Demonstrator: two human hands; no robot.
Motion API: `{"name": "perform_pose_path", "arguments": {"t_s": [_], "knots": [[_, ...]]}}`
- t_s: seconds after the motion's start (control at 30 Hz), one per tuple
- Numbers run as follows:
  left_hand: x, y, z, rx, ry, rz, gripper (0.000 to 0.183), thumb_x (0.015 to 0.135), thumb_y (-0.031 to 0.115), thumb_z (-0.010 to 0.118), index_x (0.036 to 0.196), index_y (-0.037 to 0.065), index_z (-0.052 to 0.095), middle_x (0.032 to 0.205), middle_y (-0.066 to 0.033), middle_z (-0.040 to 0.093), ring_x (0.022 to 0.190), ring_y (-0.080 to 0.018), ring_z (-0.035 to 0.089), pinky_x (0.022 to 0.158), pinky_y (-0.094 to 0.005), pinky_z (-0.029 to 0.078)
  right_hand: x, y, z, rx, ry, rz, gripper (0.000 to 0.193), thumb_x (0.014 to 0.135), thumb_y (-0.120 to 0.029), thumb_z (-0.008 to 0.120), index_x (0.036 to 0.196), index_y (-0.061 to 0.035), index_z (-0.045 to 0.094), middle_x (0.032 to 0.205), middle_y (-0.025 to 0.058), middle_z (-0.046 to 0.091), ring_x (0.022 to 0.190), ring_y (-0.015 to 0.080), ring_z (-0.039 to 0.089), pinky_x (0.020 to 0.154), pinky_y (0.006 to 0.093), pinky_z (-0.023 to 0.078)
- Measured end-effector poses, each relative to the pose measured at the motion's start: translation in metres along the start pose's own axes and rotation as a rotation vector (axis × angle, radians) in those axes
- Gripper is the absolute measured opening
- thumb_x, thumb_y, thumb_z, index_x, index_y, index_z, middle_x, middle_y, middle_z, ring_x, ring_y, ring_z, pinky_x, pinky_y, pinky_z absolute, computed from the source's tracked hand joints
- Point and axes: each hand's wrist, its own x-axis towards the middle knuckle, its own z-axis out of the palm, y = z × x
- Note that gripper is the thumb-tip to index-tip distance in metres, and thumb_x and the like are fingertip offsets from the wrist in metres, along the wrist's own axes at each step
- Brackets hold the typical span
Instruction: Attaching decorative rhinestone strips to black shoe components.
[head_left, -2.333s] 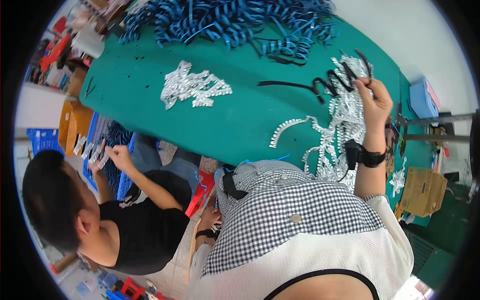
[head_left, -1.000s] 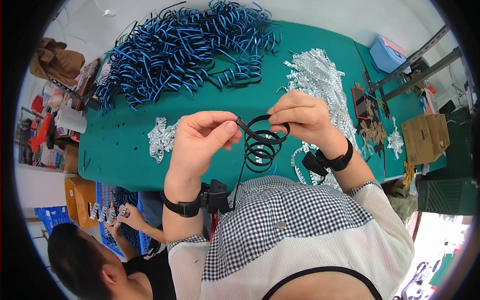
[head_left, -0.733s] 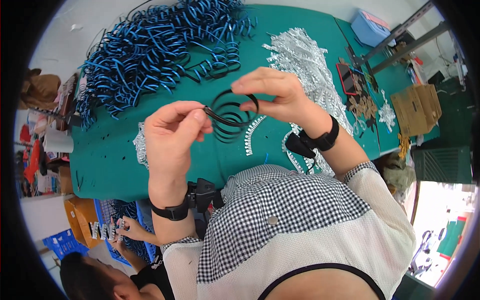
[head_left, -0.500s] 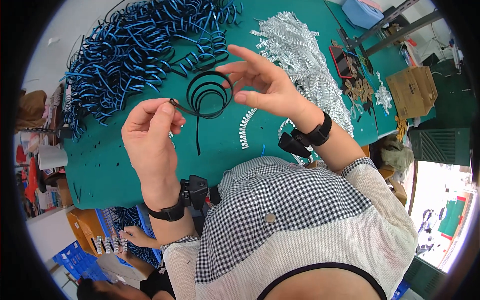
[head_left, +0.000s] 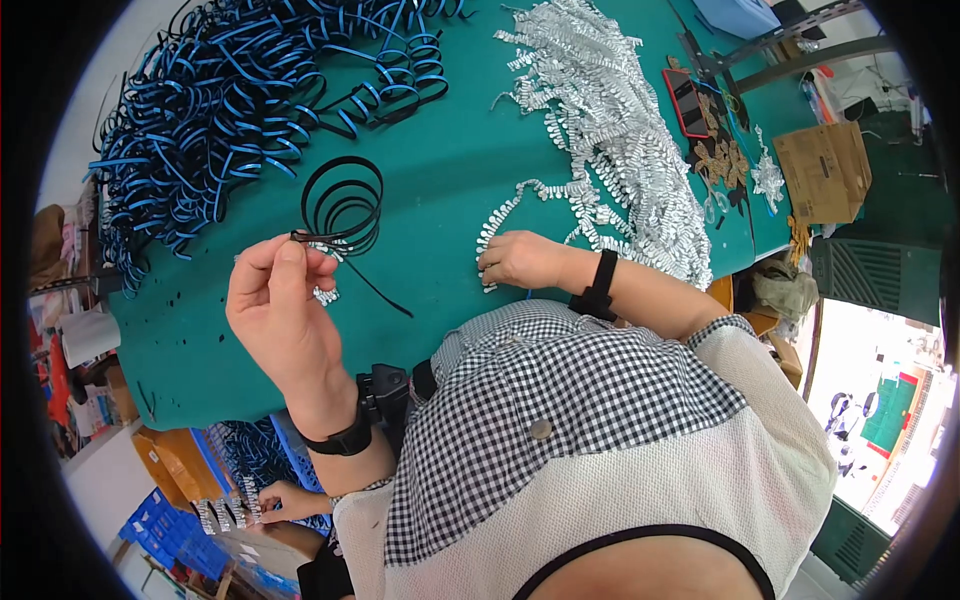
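Note:
My left hand (head_left: 285, 315) pinches one end of a black coiled ribbon (head_left: 345, 246) between thumb and fingers. Its loops hang in the air over the green table, and a straight tail trails toward the right. Behind that hand, a bit of silver scalloped trim (head_left: 326, 296) shows, partly hidden. My right hand (head_left: 525, 260) is down at the tabletop, with its fingers closed on the near end of a curved silver scalloped strip (head_left: 497, 218). That strip leads back to a large heap of silver strips (head_left: 625, 120); the fingertips are partly hidden.
A big tangle of blue-and-black curled ribbons (head_left: 230, 110) covers the far left of the green table (head_left: 430, 220). At the right lie a red-edged tablet or phone (head_left: 685, 105), scissors (head_left: 716, 205) and a cardboard box (head_left: 822, 172). A co-worker's hand (head_left: 290, 500) holds silver strips at lower left.
My right hand has left the black ribbon coil and come down onto the silver strip. My left hand, still pinching the ribbon, has shifted slightly left and lower.

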Motion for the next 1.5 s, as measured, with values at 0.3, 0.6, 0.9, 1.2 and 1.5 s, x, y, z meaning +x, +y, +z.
{"name": "perform_pose_path", "arguments": {"t_s": [0.3,0.6,0.9,1.2,1.5], "knots": [[0.004,-0.007,-0.006,-0.05,0.052,-0.027,0.008,0.084,0.006,0.055,0.087,-0.001,0.058,0.07,-0.007,0.06,0.06,-0.0136,0.056,0.054,-0.0217,0.045,0.005,0.01,0.006,-0.097,-0.128,-0.092,0.012,0.072,-0.019,0.059,0.08,-0.0125,0.065,0.088,-0.0035,0.058,0.088,0.0145,0.052,0.073,0.0289,0.044],[0.004,-0.005,0.002,-0.144,0.124,0.006,0.012,0.084,0.003,0.054,0.093,-0.004,0.059,0.081,-0.0124,0.064,0.068,-0.0198,0.065,0.052,-0.0228,0.051,0.049,-0.039,-0.076,0.946,0.213,0.505,0.01,0.084,-0.011,0.057,0.088,-0.0051,0.064,0.083,0.0021,0.058,0.073,0.0125,0.055,0.066,0.0249,0.045],[-0.006,-0.003,0.029,-0.169,-0.027,-0.034,0.015,0.086,0.003,0.049,0.098,-0.004,0.056,0.097,-0.0186,0.061,0.074,-0.0223,0.065,0.055,-0.0227,0.054,0.085,-0.111,-0.186,0.802,0.446,0.259,0.013,0.082,-0.008,0.061,0.092,-0.0008,0.064,0.079,0.0031,0.059,0.07,0.0093,0.054,0.06,0.0219,0.044],[-0.014,0.009,0.043,-0.387,-0.191,-0.137,0.014,0.089,0.007,0.048,0.1,-0.001,0.052,0.094,-0.0168,0.06,0.072,-0.0236,0.066,0.046,-0.0238,0.053,0.098,-0.14,-0.187,0.607,0.649,0.227,0.013,0.074,0.001,0.067,0.086,0.0013,0.061,0.078,0.0034,0.06,0.072,0.009,0.056,0.063,0.0214,0.045],[0.0,0.018,0.02,-0.318,-0.058,-0.024,0.016,0.089,0.009,0.049,0.1,-0.002,0.051,0.093,-0.0154,0.06,0.077,-0.0237,0.065,0.05,-0.021,0.052,0.072,-0.13,-0.277,0.688,0.799,0.074,0.012,0.077,-0.002,0.066,0.087,0.0008,0.06,0.08,0.0054,0.064,0.065,0.0086,0.06,0.056,0.0194,0.049]]}}
